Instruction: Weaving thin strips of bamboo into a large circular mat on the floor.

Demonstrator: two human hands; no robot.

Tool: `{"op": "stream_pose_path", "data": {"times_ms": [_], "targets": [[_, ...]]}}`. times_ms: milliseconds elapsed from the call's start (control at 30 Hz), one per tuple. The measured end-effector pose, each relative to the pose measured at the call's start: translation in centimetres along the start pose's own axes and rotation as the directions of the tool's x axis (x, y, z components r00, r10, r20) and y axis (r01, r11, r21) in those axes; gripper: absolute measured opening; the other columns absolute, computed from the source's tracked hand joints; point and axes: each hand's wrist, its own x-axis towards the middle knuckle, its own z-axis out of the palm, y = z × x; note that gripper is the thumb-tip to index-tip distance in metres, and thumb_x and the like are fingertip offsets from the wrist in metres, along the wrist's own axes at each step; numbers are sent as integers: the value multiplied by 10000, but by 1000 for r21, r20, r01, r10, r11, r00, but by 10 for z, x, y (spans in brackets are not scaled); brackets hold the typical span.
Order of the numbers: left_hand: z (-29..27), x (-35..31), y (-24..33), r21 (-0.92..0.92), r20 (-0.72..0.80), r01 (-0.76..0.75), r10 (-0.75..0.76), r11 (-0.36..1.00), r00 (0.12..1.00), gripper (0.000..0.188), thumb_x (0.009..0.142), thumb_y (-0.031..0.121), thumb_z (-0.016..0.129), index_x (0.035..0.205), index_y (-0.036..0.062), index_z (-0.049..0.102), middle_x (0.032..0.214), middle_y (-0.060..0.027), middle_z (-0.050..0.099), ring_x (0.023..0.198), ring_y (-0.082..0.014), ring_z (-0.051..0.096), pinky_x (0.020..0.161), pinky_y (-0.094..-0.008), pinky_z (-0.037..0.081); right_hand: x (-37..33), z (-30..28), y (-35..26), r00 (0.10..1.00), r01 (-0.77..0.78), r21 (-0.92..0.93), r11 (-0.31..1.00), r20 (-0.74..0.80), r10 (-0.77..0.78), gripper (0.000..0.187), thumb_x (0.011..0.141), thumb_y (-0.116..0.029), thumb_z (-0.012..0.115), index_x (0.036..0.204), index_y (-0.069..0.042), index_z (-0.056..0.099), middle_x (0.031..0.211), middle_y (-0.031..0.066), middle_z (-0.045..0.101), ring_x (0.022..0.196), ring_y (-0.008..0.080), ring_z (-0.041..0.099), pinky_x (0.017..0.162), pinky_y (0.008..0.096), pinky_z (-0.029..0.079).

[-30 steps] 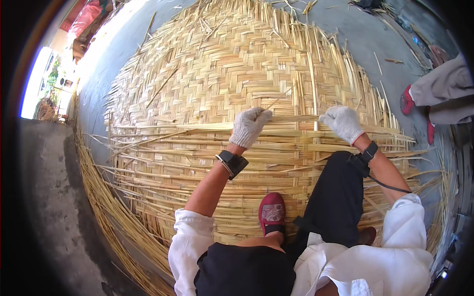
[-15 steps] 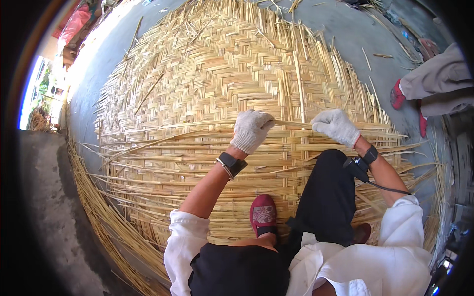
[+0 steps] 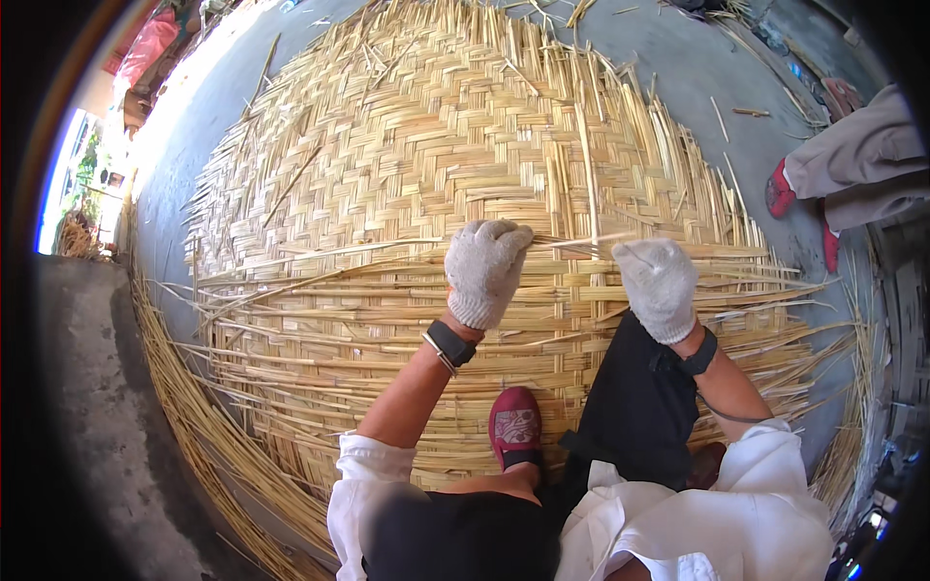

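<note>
A large woven reed mat (image 3: 436,145), tan and yellow in a zigzag pattern, lies on the floor under me. My left hand (image 3: 487,274), in a pale knitted glove, is closed with curled fingers on a flat reed strip (image 3: 581,241) just above the mat. To its right, my right hand (image 3: 659,288), gloved alike, has its fingers pressed together at the strip's other end; the fingertips partly hide the grip. Loose crosswise reeds (image 3: 387,324) lie beneath both hands and toward me, with gaps between them.
My maroon shoe (image 3: 515,426) rests on the near part of the mat. At right stands another person in grey trousers (image 3: 862,145) and red shoes. Long loose reeds (image 3: 208,426) run along the left beside a low concrete ledge (image 3: 97,387). Reed scraps lie on the grey floor (image 3: 678,58).
My right hand has come nearer to me and turned, its wrist now lower. My left hand has shifted slightly nearer too. The strip's right end looks blurred now.
</note>
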Motion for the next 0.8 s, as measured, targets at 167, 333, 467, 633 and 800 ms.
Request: {"op": "stream_pose_path", "data": {"times_ms": [167, 333, 467, 633, 800], "targets": [[0, 0, -10, -80, 4, 89, -89, 993, 996, 121, 708, 144, 695, 818, 136, 645, 784, -33, 613, 736, -238, 571, 629, -343, 461, -9, -2, -5, 988, 15, -63, 998, 152, -5, 213, 713, -45, 623, 917, -108, 636, 794, 30, 591, 705, 231, 560, 612, 336, 465], [11, -5, -32, 0, 111, 154, -153, 988, 982, 104, 768, 215, 638, 829, 131, 648, 747, -68, 607, 711, -259, 574, 607, -361, 452, 0, 6, 16, 987, -118, -12, 993, 109, 119, 200, 712, -35, 609, 904, -92, 620, 802, 38, 596, 710, 240, 561, 613, 343, 468], [23, -5, -55, 89, 212, 224, -239, 970, 948, 110, 794, 221, 604, 826, 123, 642, 705, -90, 586, 676, -281, 565, 585, -386, 442, 12, 24, 41, 999, 47, -161, 986, 13, -45, 200, 733, -59, 598, 927, -103, 619, 821, 59, 606, 738, 255, 573, 654, 361, 474], [36, 1, -67, 65, 134, 222, -229, 973, 964, 101, 796, 208, 605, 815, 114, 637, 661, -87, 564, 649, -279, 556, 572, -395, 434, 13, 96, 59, 900, -323, 150, 934, 354, 255, 230, 772, -115, 551, 987, -61, 613, 882, 120, 634, 798, 293, 601, 716, 396, 480], [34, 2, -73, 36, 109, 225, -228, 974, 968, 83, 797, 188, 605, 811, 115, 642, 656, -78, 563, 640, -269, 554, 570, -385, 434, 28, 168, 84, 660, -621, -159, 767, 422, 622, 245, 740, -210, 546, 892, -42, 638, 872, 192, 627, 809, 355, 606, 693, 428, 499]]}}
